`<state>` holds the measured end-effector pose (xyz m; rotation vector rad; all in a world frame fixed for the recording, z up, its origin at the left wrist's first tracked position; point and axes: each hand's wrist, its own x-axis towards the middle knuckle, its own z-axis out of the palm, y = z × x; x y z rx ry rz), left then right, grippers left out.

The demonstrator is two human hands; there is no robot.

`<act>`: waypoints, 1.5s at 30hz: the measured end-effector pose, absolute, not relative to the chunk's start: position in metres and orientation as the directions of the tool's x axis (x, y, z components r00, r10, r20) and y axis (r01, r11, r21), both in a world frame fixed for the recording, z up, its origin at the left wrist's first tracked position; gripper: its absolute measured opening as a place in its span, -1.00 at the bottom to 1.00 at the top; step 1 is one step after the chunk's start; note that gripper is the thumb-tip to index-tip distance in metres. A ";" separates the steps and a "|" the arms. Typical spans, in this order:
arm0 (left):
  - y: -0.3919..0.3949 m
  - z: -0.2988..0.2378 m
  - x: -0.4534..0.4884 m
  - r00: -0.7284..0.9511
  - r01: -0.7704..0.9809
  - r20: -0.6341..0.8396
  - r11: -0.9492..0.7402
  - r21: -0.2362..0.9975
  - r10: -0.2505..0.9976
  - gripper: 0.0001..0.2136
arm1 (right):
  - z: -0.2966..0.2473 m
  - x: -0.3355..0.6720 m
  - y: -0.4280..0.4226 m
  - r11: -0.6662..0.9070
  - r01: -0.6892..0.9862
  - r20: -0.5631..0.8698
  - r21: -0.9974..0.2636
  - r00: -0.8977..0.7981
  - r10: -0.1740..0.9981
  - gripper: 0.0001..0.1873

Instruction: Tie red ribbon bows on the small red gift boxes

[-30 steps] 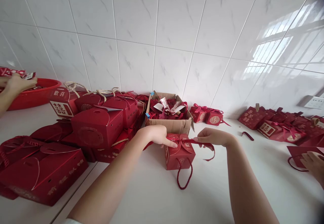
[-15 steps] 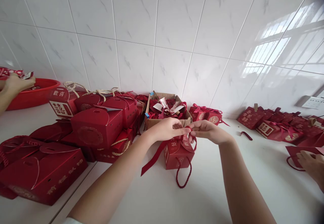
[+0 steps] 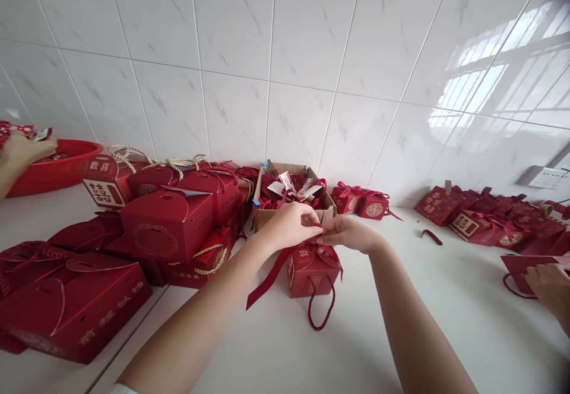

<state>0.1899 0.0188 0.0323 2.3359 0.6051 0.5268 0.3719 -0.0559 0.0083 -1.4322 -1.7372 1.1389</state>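
Note:
A small red gift box stands upright on the white table in front of me, its dark red cord handle hanging down the near side. Above its top, my left hand and my right hand meet, both closed in a pinch on a red ribbon. One long ribbon tail slants down to the left of the box. The part of the ribbon between my fingertips is mostly covered by them.
Red gift boxes are stacked on the left. Behind my hands stands a cardboard box of red ribbons and cards. More boxes lie right. Other people's hands show at a red basin and a red piece.
My right hand has moved left, closer to my left hand and lower over the box. The ribbon loop on the right has been drawn in.

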 end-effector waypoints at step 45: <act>0.037 0.034 0.184 0.853 0.081 0.118 -0.354 0.932 0.508 -0.74 | -0.002 0.349 -0.046 0.164 0.523 0.054 -0.836 -0.219 0.974 -0.68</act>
